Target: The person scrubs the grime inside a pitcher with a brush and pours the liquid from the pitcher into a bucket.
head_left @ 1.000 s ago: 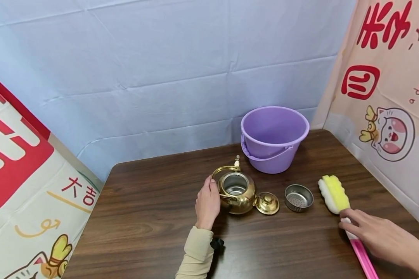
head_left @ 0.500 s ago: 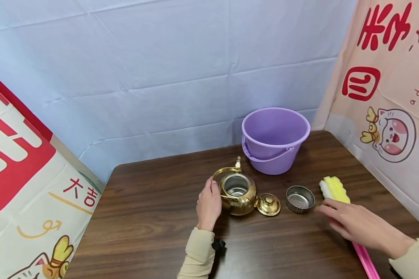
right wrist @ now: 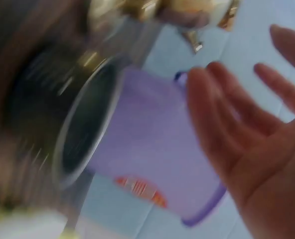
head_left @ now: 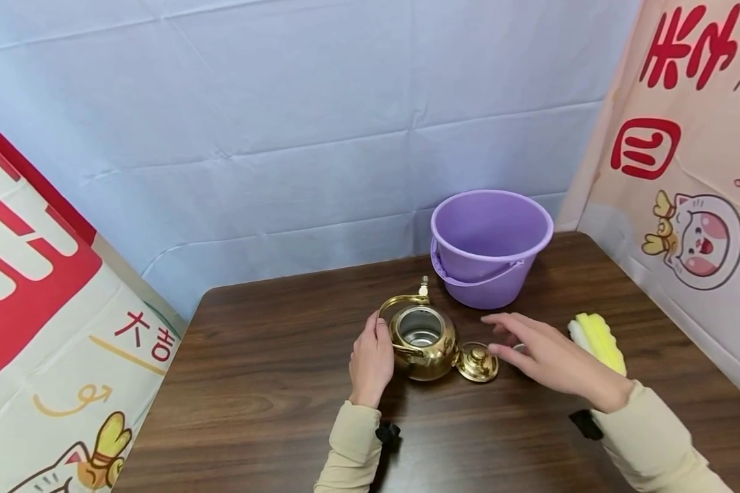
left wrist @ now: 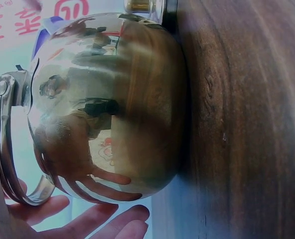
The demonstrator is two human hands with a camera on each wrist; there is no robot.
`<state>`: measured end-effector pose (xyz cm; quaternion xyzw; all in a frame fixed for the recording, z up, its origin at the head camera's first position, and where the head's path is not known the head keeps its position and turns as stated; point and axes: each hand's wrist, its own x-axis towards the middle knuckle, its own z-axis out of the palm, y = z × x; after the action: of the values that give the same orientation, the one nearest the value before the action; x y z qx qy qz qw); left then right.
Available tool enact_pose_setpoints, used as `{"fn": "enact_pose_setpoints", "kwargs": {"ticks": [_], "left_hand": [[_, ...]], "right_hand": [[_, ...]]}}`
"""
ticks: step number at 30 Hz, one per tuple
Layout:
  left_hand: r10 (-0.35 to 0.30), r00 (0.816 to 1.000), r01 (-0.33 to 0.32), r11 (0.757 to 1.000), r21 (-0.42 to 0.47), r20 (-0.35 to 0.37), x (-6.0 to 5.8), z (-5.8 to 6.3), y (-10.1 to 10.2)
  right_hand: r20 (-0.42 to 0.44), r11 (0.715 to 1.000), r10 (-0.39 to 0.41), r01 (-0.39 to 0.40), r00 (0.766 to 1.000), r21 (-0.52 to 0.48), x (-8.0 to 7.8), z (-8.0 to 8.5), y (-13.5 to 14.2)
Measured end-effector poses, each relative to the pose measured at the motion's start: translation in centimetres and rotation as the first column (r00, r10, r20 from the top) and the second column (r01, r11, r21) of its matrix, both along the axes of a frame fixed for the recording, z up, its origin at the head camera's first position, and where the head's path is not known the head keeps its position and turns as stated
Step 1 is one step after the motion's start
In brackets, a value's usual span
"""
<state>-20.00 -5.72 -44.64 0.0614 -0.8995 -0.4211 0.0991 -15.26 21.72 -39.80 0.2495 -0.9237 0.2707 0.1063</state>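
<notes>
Grip of left hand (head_left: 372, 359) on handle (head_left: 401, 298) of round gold metal teapot (head_left: 432, 361); loosely spread, empty right hand (head_left: 549, 350) near round silver metal bowl (right wrist: 87, 122).

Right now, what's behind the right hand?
A round metal cup! In the head view, only a bit of it shows; the right hand covers the rest.

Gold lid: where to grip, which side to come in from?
Probably the knob, pinched from above and the right: the lid lies knob-up, knob standing proud, while the kettle crowds its left side. The right hand is nearest.
</notes>
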Motion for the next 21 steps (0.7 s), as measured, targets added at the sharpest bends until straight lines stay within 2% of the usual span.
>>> {"fn": "enact_pose_setpoints", "kwargs": {"ticks": [5, 15, 21], "left_hand": [[-0.006, 1.0, 0.006, 1.0, 0.007, 0.007, -0.1, 0.2, 0.0], [-0.005, 1.0, 0.005, 1.0, -0.007, 0.002, -0.1, 0.0, 0.0], [0.005, 1.0, -0.005, 1.0, 0.004, -0.006, -0.2, -0.1, -0.1]], "right_hand": [[0.027, 1.0, -0.01, 0.01, 1.0, -0.014, -2.3, -0.1, -2.4], [0.123, 0.998, -0.021, 0.029, 0.992, -0.064, -6.0, -1.3, -6.0], [0.214, 0.998, -0.03, 0.041, 0.976, -0.045, -7.8, -1.2, -7.9]]}}
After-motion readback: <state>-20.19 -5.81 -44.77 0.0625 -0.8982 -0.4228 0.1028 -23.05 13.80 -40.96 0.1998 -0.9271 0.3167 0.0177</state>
